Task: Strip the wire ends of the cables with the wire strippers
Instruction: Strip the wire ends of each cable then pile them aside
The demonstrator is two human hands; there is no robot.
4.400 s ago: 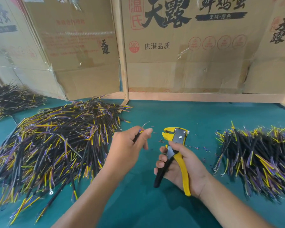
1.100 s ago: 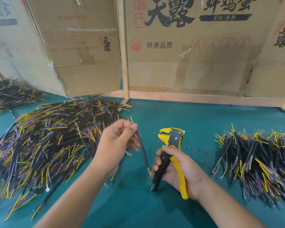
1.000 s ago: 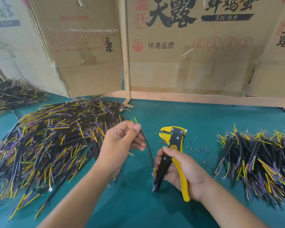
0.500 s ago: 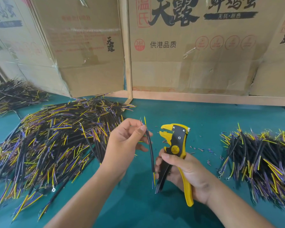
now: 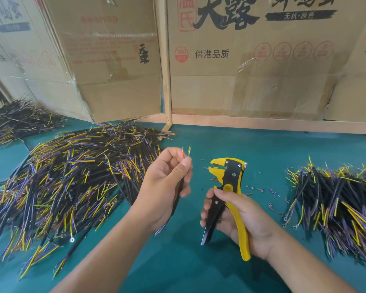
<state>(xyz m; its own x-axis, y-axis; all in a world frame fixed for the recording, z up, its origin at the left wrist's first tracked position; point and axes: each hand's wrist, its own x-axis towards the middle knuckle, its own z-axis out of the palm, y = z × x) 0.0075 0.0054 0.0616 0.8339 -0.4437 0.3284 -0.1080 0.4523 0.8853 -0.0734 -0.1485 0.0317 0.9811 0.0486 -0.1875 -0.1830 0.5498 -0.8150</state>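
My left hand (image 5: 165, 187) pinches a black cable (image 5: 176, 203) between thumb and fingers, holding it nearly upright. Its thin coloured wire ends stick up above my fingertips; the lower end pokes out below my palm. My right hand (image 5: 239, 220) grips the yellow and black wire strippers (image 5: 226, 193) by the handles, head pointing up and jaws facing left toward the cable. A gap of about a hand's width separates jaws and wire ends.
A big heap of black cables (image 5: 68, 178) with yellow and purple ends covers the green table (image 5: 262, 144) at left; a smaller heap (image 5: 338, 199) lies at right. Stripped insulation bits (image 5: 262, 190) lie scattered near the strippers. Cardboard boxes (image 5: 251, 60) wall the back.
My left hand has turned the cable more upright and drawn it deeper into the palm, so the wire ends now stick up above the fingers. The strippers have barely moved.
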